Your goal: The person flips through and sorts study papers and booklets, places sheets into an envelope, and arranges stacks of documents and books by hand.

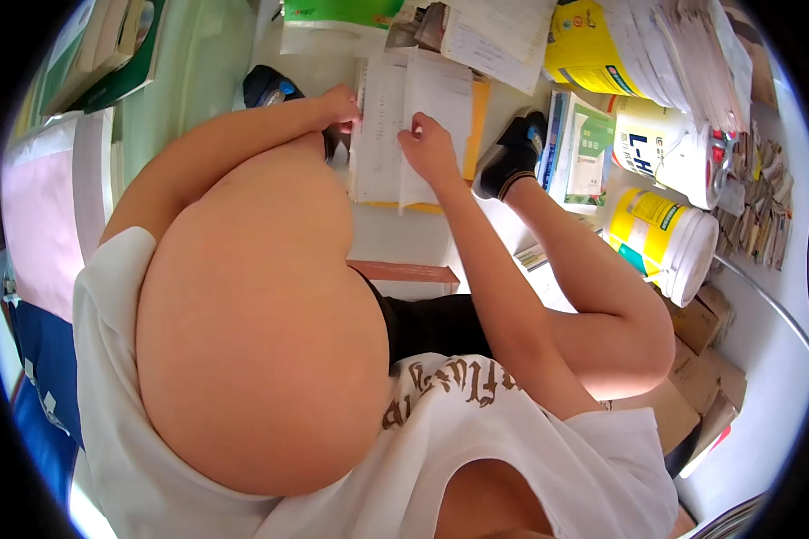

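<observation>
A stack of written paper sheets (378,166) lies on the floor between my feet. One loose sheet (440,99) overlaps its right side, and the edge of a yellow-orange folder (480,112) shows beneath. My left hand (337,108) has its fingers bent at the stack's left edge, closed on the papers there as far as I can see. My right hand (428,148) is closed, thumb and fingers pinching the loose sheet near its left edge. The fingertips of both hands are small and partly hidden.
More papers (499,40) and a green-and-white packet (342,20) lie ahead. On the right are books (588,153), a yellow bucket (593,49), two white-and-yellow buckets (649,148) (665,242), and cardboard boxes (692,377). Books (108,54) stand at far left. A reddish-brown item (404,272) lies between my legs.
</observation>
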{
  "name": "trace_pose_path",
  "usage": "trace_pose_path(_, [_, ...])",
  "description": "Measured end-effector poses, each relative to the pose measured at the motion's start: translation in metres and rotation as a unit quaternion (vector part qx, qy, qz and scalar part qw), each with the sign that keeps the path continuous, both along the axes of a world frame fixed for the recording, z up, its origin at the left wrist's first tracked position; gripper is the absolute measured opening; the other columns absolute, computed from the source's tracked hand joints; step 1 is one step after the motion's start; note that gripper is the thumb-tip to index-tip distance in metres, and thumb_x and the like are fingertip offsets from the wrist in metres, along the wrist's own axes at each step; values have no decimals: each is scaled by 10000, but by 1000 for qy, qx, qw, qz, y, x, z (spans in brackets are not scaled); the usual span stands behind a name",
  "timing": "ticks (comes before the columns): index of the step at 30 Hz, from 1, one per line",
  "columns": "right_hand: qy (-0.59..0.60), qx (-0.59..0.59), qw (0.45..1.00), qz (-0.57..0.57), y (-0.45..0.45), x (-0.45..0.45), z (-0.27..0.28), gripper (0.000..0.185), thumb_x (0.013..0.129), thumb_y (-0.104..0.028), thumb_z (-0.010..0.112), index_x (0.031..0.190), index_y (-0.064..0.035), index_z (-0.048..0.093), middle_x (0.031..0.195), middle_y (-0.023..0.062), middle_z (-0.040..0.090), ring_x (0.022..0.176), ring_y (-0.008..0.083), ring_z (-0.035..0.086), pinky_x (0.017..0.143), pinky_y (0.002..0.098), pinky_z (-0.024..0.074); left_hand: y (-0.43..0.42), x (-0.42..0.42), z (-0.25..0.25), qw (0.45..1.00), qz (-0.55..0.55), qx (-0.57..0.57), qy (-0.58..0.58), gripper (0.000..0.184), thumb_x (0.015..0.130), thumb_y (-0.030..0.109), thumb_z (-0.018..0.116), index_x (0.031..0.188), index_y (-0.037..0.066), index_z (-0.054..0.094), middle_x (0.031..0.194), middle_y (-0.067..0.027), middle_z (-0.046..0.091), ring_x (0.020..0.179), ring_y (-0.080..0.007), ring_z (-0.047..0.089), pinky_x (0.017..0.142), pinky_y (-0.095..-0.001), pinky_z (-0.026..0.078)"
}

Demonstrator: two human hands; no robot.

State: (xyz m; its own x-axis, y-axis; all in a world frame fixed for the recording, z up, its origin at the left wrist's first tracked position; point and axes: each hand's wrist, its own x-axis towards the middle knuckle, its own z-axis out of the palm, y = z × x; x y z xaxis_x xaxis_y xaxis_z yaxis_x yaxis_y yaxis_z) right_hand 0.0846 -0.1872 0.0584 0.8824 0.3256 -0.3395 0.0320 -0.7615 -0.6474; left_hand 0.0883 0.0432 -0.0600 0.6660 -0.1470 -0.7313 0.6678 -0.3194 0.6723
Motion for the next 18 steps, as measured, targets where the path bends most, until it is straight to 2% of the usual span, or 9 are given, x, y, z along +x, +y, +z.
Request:
trace_pose_path(1, [31, -5, 1000, 3, -10, 3, 17, 218, 838, -217, 630, 848, -1, 604, 894, 242, 681, 845, 442, 655, 790, 495, 530, 2, 0, -3, 1000, -6, -6, 10, 74, 787, 16, 745, 845, -19, 714, 713, -91, 664, 579, -165, 640, 462, -307, 504])
trace_pose_path(4, [25, -1, 999, 23, -45, 23, 60, 251, 853, -224, 611, 904, 22, 610, 814, 250, 669, 828, 430, 670, 747, 481, 529, -6, 4, 16, 997, 48, -53, 37, 88, 768, -42, 717, 853, -66, 712, 691, -134, 665, 551, -198, 647, 457, -341, 526])
trace_pose_path(6, [35, 4, 999, 9, -62, 33, 119, 283, 870, -232, 611, 986, 26, 629, 845, 263, 665, 827, 404, 679, 733, 459, 520, -2, 4, 17, 999, -4, -7, 33, 151, 774, -70, 706, 924, -85, 706, 751, -147, 681, 592, -224, 671, 484, -363, 565])
trace_pose_path(8, [11, 48, 999, 4, -102, 51, 129, 314, 890, -240, 605, 1068, 14, 650, 882, 264, 680, 827, 377, 694, 746, 434, 529, 0, 2, 7, 999, 13, -27, 32, 174, 787, -75, 694, 960, -91, 702, 784, -164, 692, 623, -246, 689, 509, -377, 584])
trace_pose_path(10, [-34, -104, 994, 30, -126, 72, 170, 328, 904, -236, 595, 1115, 7, 656, 950, 251, 704, 864, 357, 710, 782, 409, 544, -1, 1, -3, 996, 47, -60, 40, 220, 814, -84, 669, 1032, -104, 695, 849, -197, 713, 684, -290, 726, 559, -404, 622])
trace_pose_path(12, [-65, -95, 993, 4, -139, 75, 205, 344, 911, -223, 585, 1162, 4, 649, 987, 226, 720, 890, 340, 715, 811, 393, 550, 0, 4, 10, 996, 33, -67, 52, 243, 822, -87, 661, 1063, -93, 692, 884, -208, 716, 707, -301, 734, 566, -407, 625])
trace_pose_path(16, [-57, -113, 991, -44, -172, 84, 232, 373, 920, -205, 571, 1227, -2, 630, 1053, 206, 720, 896, 298, 711, 831, 376, 541, 7, 3, -2, 992, 43, -107, 58, 282, 862, -75, 655, 1141, -54, 688, 970, -241, 723, 772, -337, 750, 602, -438, 651])
trace_pose_path(17, [-56, -122, 990, -39, -190, 92, 229, 384, 931, -205, 566, 1262, -19, 627, 1039, 172, 718, 872, 239, 694, 819, 350, 526, 7, 3, -4, 992, 41, -108, 55, 282, 862, -75, 655, 1141, -54, 688, 970, -241, 723, 772, -337, 750, 602, -438, 651])
trace_pose_path(18, [-60, -123, 990, -40, -194, 95, 237, 384, 931, -205, 566, 1262, -19, 627, 1039, 172, 718, 872, 239, 694, 819, 350, 526, 7, 3, -4, 991, 47, -115, 53, 298, 869, -81, 642, 1162, -45, 683, 992, -235, 724, 776, -348, 749, 601, -450, 651])
